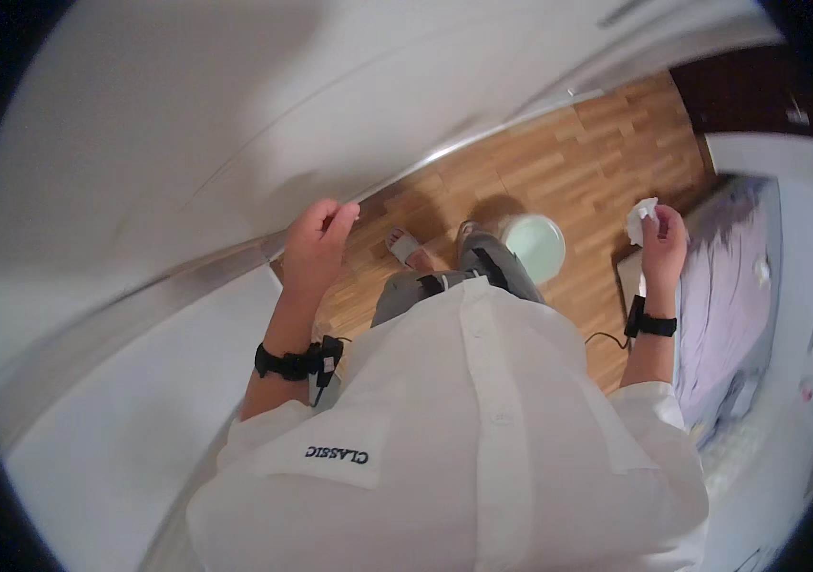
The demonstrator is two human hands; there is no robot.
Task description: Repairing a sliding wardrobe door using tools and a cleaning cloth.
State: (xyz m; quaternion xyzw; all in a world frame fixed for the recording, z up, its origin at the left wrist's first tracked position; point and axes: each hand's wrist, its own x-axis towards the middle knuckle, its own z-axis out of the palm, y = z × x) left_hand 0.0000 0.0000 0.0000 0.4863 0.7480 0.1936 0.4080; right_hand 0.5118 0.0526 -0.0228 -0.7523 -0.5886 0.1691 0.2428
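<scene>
My left hand (pixel 319 246) is raised close to the white wall (pixel 187 114), its thumb and fingers pinched together. A tiny pale spot shows at its fingertips, too small to name. Out to the right, my right hand (pixel 664 250) grips a crumpled white tissue (pixel 639 221) between thumb and fingers. Between the hands, a round pale green bucket (pixel 534 246) stands on the floor beside my legs. What it holds, if anything, I cannot make out.
Wood-patterned flooring (pixel 607 133) runs along the wall's foot. A bed with a lavender sheet (pixel 726 286) lies to the right, beyond my right hand. Dark brown furniture (pixel 750 91) fills the far right corner. A white panel (pixel 158 410) borders my left arm.
</scene>
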